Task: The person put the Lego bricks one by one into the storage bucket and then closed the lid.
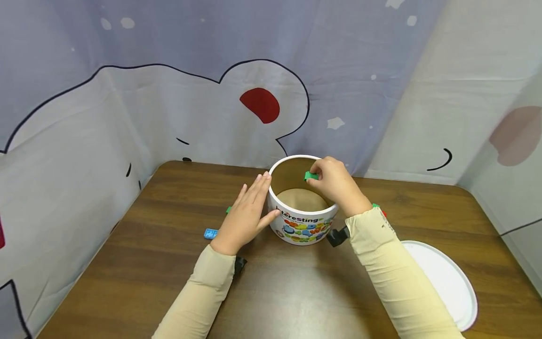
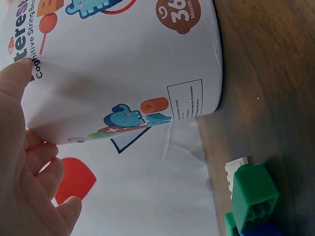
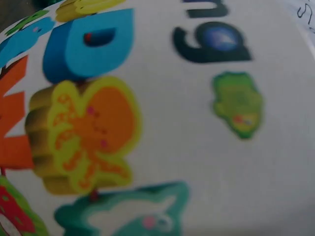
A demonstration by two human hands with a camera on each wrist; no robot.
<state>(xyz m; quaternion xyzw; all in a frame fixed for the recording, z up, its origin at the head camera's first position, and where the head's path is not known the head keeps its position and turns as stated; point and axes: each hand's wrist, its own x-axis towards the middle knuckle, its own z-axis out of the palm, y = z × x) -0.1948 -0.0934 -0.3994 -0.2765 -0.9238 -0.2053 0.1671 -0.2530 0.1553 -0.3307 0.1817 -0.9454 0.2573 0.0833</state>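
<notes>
A white printed bucket (image 1: 302, 226) stands uncovered on the table, and the part of its inside that shows holds nothing. My right hand (image 1: 336, 181) reaches over its far right rim and pinches a small green block (image 1: 311, 176) just inside the opening. Flat against the bucket's left side, my left hand (image 1: 247, 212) touches the wall with straight fingers and thumb. The left wrist view shows that hand (image 2: 29, 162) beside the printed wall (image 2: 123, 64). In the right wrist view the bucket's print (image 3: 162, 123) fills the frame, and the right hand is out of sight.
A white round lid (image 1: 444, 282) lies on the wooden table (image 1: 178, 273) at the right. Left of the bucket are a blue piece (image 1: 210, 233) and a green block (image 2: 253, 194). Red and green pieces (image 1: 377, 206) peek out behind my right wrist. A printed curtain (image 1: 203, 113) hangs behind.
</notes>
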